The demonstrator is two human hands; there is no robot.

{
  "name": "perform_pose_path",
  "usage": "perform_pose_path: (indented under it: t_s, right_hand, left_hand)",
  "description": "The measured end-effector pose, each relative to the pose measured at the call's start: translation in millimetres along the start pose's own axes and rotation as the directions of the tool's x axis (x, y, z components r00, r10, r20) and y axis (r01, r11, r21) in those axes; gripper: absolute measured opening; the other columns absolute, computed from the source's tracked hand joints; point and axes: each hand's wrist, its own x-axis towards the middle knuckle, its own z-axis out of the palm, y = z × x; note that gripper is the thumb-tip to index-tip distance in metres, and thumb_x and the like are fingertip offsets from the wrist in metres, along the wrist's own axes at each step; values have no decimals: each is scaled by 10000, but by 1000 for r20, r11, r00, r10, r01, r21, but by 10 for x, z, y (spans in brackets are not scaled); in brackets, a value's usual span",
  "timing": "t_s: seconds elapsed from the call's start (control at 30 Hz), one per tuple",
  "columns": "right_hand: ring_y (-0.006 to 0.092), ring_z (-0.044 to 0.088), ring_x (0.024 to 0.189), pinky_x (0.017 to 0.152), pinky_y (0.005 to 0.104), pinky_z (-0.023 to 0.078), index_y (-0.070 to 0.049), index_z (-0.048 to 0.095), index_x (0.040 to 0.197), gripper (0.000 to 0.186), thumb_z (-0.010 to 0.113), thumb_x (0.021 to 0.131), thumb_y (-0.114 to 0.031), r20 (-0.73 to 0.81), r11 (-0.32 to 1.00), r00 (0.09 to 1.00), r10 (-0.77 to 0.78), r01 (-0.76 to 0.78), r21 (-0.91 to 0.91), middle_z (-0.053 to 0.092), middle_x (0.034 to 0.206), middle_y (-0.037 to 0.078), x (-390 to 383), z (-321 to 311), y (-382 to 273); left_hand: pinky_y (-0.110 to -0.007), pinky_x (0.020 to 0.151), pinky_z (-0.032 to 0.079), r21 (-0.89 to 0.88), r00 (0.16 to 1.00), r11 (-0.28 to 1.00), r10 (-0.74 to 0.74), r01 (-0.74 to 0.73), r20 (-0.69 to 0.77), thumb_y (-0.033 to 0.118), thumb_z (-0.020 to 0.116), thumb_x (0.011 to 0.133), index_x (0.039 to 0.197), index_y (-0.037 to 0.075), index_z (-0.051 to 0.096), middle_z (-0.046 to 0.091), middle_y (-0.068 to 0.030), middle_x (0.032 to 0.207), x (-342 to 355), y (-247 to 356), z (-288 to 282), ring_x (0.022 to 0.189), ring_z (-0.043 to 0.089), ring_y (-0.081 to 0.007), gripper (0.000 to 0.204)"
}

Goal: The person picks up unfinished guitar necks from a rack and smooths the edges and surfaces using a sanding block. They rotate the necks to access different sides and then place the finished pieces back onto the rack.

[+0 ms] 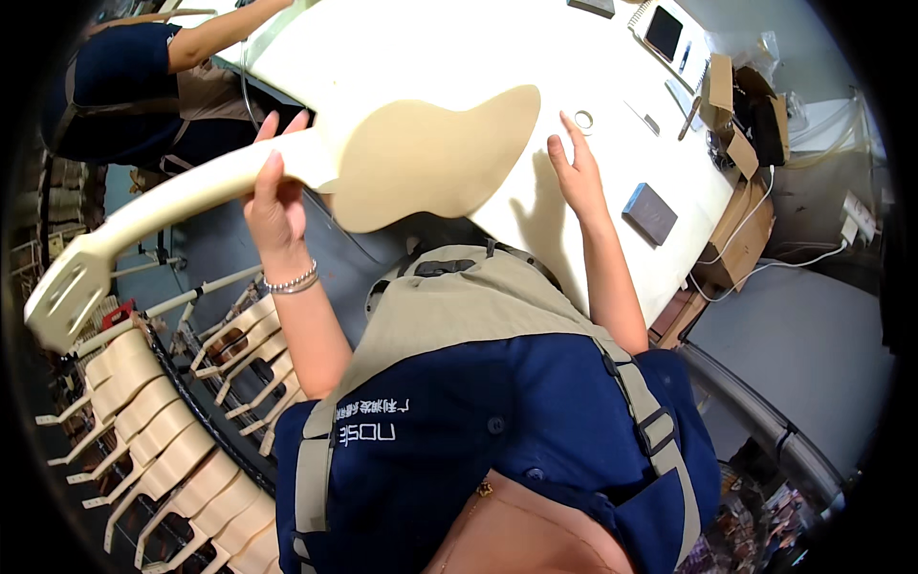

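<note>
An unpainted, cream-coloured ukulele (430, 158) is held over the near left edge of the white table, its plain back side up. My left hand (277, 187) is closed around the neck near the body, thumb on top and fingers beyond it. The slotted headstock (72, 292) points down to the left. To the right of the body, my right hand (579, 172) is raised over the table with its fingers stretched out, holding nothing. A small roll of tape (584, 120) lies just beyond its fingertips.
On the white table (612, 57) are a dark block (649, 214), a phone (663, 34) on a notebook and an open cardboard box (746, 115). A rack of similar ukuleles (163, 430) stands at lower left. Another person (143, 86) works at upper left. A grey chair (794, 335) stands right.
</note>
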Motion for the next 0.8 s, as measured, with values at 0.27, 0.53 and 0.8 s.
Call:
perform_pose_path:
  t_s: [0.27,0.53,0.8]
  right_hand:
    - [344,262,1328,1026,451,310,-200,160,1454,918,94,763,-801,307,875,949,68,-204,439,228,1467,143,-393,547,-188]
    - [380,262,1318,1003,491,330,-229,161,1453,959,55,718,-835,356,922,932,60,-189,339,175,1475,175,-471,669,-426]
    - [338,243,1338,1012,449,338,-195,142,1456,983,47,712,-831,296,903,954,-36,-96,419,188,1474,162,-649,865,-510]
  left_hand:
    - [-410,926,478,-312,869,922,-338,229,-360,263,506,904,1282,58,446,536,-137,1226,-370,-451,-1031,1104,544,-257,434]
    - [-413,938,465,-353,817,905,-383,238,-430,300,501,907,1267,53,458,533,-117,1237,-547,-354,-1237,1129,526,-259,439]
    - [-411,935,467,-306,859,932,-311,193,-405,325,519,894,1299,64,437,529,-116,1247,-608,-198,-1398,1124,533,-259,488]
